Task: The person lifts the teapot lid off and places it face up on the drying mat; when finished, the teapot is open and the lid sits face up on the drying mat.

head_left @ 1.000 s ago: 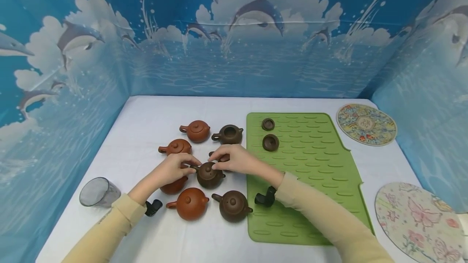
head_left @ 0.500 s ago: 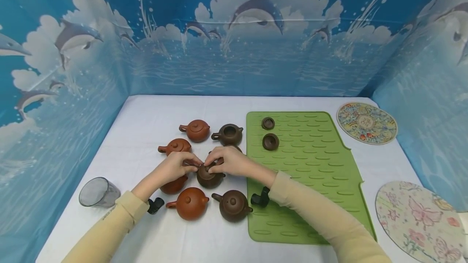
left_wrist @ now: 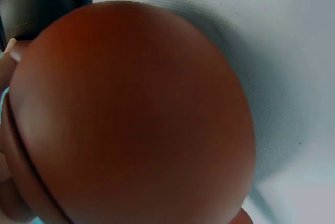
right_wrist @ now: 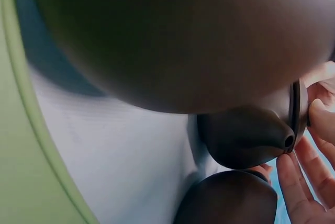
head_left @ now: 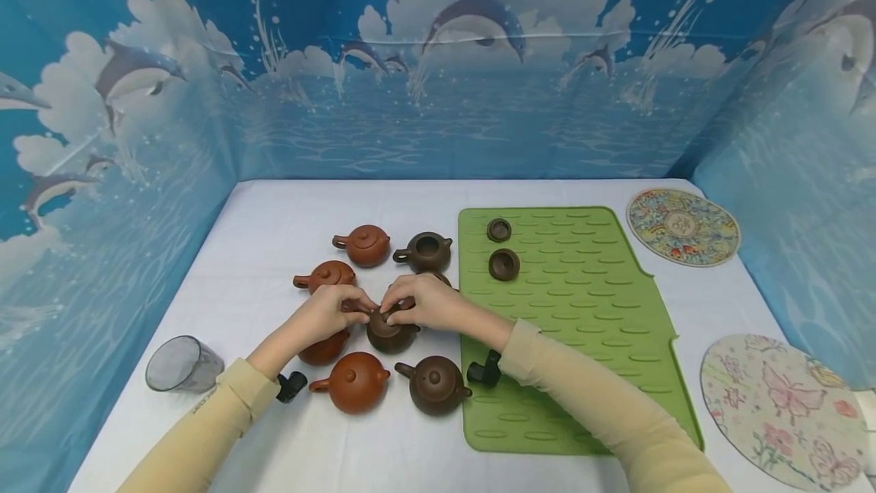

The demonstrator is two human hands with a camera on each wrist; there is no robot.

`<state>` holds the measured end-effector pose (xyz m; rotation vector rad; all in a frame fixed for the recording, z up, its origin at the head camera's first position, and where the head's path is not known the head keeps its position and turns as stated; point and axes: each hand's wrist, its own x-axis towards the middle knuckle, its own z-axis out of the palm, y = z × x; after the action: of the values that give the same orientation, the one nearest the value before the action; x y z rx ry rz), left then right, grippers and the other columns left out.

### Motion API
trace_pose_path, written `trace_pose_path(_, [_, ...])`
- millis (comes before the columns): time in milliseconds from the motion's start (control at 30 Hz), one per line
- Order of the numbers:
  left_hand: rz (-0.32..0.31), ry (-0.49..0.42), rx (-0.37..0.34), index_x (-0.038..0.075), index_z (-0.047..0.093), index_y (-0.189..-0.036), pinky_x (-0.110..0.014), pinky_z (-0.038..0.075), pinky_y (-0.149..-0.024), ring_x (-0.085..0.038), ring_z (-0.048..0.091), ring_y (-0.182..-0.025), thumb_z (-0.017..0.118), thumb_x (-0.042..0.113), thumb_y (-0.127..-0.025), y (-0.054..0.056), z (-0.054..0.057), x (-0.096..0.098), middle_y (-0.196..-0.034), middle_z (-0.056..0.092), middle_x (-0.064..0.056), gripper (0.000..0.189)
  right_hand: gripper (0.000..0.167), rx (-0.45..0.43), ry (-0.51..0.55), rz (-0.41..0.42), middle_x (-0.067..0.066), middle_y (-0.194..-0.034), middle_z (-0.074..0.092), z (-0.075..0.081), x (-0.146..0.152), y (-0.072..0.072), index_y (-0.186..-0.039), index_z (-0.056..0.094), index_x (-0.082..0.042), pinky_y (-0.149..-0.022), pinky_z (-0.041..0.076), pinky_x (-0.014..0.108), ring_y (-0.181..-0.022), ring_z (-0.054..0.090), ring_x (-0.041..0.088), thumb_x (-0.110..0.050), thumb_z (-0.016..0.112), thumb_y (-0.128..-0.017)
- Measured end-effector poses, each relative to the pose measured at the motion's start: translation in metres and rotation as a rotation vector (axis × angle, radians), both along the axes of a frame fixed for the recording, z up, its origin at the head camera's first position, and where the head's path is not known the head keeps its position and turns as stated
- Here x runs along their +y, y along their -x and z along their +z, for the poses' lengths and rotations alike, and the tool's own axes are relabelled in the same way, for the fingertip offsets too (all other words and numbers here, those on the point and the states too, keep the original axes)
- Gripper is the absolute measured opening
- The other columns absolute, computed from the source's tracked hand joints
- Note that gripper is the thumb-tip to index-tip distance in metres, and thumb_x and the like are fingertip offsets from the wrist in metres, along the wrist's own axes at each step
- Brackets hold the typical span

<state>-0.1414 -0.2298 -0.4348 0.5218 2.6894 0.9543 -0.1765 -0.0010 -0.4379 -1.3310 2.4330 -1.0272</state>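
My left hand [head_left: 333,314] pinches the handle of a dark brown teapot [head_left: 388,338] in the middle of the cluster. From the other side my right hand [head_left: 426,303] has thumb and fingers at the knob of its lid [right_wrist: 297,110]. In the right wrist view the lid sits on the pot, the thumb against it and other fingers near the spout. A reddish-brown teapot [left_wrist: 131,114] fills most of the left wrist view, with fingers partly hidden at its left edge. A lidless dark teapot [head_left: 427,251] stands behind; another dark pot is mostly covered by my right hand.
Two dark lids [head_left: 504,264] lie on the green mat [head_left: 582,356]. Reddish teapots [head_left: 356,383] line the left, and a dark teapot [head_left: 436,386] stands in front. Further out are a grey glass [head_left: 183,364] and two round patterned mats [head_left: 780,409].
My right hand has shifted slightly left, its thumb and fingers coming over the lid's knob, then staying there. The left hand has stayed at the handle.
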Motion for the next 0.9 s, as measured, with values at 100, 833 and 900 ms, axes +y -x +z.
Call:
trace_pose_path(100, [-0.001,-0.002,0.001,0.012,0.074,-0.097,-0.019,0.054,-0.064,-0.011,0.068,-0.082,0.077,0.007,-0.083,0.000,0.000,0.001,-0.092,0.074,-0.001,0.015,0.014,-0.015,0.031,-0.010,0.003,-0.107,0.072,-0.002,0.002,0.000,-0.100,0.077,-0.012,-0.085,0.057,0.028,-0.097,0.067,0.017,-0.015,0.075,-0.087])
trace_pose_path(833, [0.011,0.008,-0.012,0.013,0.075,-0.097,-0.028,0.058,-0.075,-0.013,0.070,-0.088,0.077,0.007,-0.083,0.001,-0.002,0.003,-0.091,0.075,0.002,0.016,0.021,-1.193,0.701,-0.256,0.004,-0.107,0.071,-0.024,0.122,-0.003,-0.119,0.054,0.000,-0.092,0.055,0.029,-0.098,0.072,0.018,-0.001,0.043,-0.101])
trace_pose_path(900, [0.017,0.010,-0.012,0.013,0.074,-0.097,-0.026,0.057,-0.072,-0.012,0.069,-0.086,0.077,0.006,-0.083,0.001,-0.002,0.003,-0.091,0.075,0.002,0.016,0.021,-1.217,0.711,-0.240,0.006,-0.110,0.070,-0.026,0.133,-0.004,-0.120,0.053,-0.003,-0.094,0.055,0.031,-0.101,0.072,0.021,-0.005,0.040,-0.104])
